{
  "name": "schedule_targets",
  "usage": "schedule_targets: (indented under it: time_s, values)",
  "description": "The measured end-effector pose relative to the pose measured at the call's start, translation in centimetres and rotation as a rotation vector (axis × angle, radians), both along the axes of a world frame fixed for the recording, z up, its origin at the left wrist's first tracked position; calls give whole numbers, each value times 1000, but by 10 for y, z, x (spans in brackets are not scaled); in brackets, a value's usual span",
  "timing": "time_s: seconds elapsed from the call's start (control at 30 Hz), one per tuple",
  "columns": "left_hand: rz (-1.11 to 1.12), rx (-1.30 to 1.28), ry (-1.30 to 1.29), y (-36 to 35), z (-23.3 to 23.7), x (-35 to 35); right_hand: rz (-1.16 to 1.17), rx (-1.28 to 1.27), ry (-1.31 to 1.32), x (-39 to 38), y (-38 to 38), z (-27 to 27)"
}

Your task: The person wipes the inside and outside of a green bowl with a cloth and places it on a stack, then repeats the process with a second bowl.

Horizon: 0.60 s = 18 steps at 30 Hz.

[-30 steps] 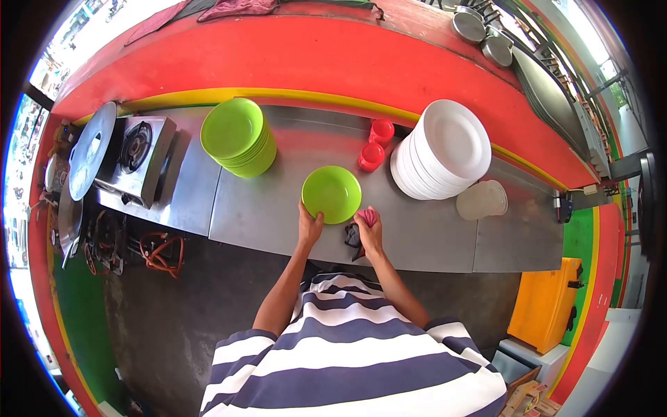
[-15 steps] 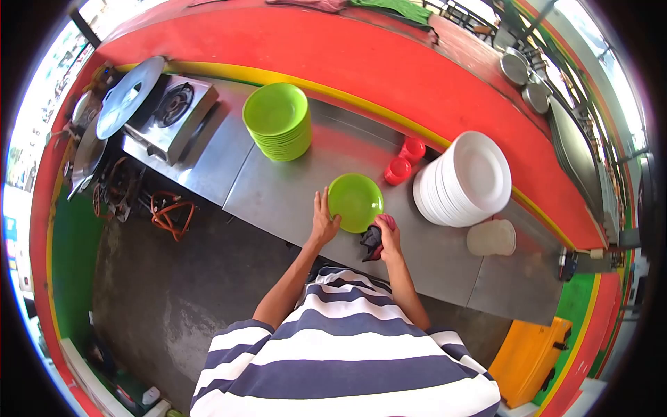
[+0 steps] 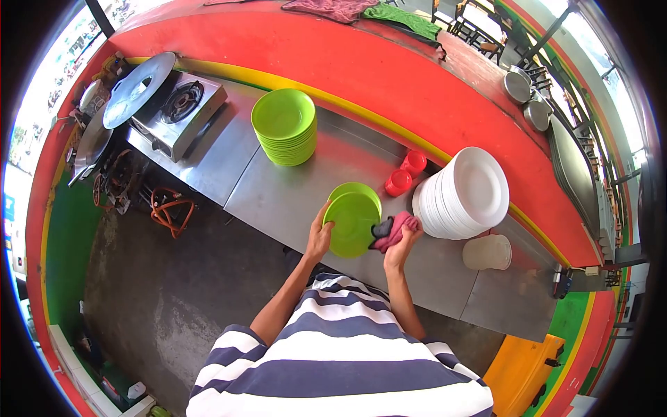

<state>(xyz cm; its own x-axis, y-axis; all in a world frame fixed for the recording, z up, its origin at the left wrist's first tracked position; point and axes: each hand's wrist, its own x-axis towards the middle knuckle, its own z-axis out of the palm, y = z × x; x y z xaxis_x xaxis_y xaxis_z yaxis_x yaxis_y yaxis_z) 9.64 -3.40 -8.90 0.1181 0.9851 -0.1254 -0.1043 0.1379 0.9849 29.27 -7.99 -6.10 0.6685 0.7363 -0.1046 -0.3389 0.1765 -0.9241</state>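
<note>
My left hand (image 3: 320, 234) grips the left rim of a green plate (image 3: 353, 229), tilted a little above the steel counter (image 3: 278, 201). Partly hidden behind it, a second green plate (image 3: 360, 186) shows its upper rim. In my right hand (image 3: 403, 243) a crumpled pink and dark cloth (image 3: 393, 232) is bunched beside the held plate's right rim. Farther back stands a tall stack of green plates (image 3: 285, 128).
Two red cups (image 3: 398, 182) stand near the wall, left of a tall stack of white plates (image 3: 445, 198). A whitish tub (image 3: 488, 251) sits right of them. At the left is a gas stove (image 3: 178, 111); a yellow box (image 3: 522, 372) is low right.
My left hand has raised a green plate toward me, and another shows behind it. The cloth in my right hand has moved right, off the plate's face.
</note>
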Motion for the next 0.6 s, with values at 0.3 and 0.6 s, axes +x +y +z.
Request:
schedule_targets:
  time_s: [0.3, 0.6]
  values:
    - [-62, 62, 170, -12, 43, 18, 353, -83, -1265, -32, 10, 19]
    - [75, 103, 125, -12, 65, 17, 659, -53, -726, -53, -24, 34]
